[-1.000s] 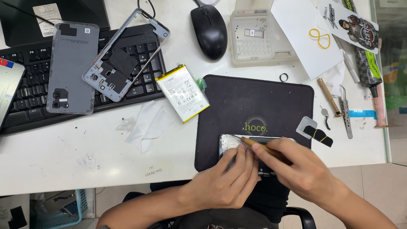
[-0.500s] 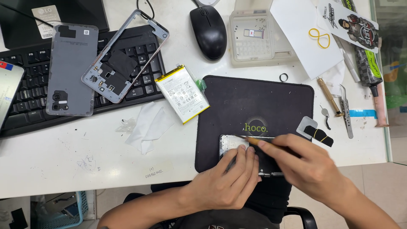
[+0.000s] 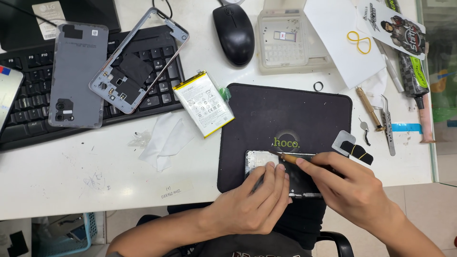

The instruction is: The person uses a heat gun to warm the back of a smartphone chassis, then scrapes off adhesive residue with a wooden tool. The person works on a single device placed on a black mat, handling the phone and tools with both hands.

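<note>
Hands [image 3: 304, 190] on opened phone [image 3: 259, 159]

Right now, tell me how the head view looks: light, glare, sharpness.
Head view: bright, even overhead light with soft, short shadows under both hands; the left hand and right hand are sharp, no motion blur; mild glare on the white table; the dark mat stays matte; slight wide-angle bending at the edges.
</note>
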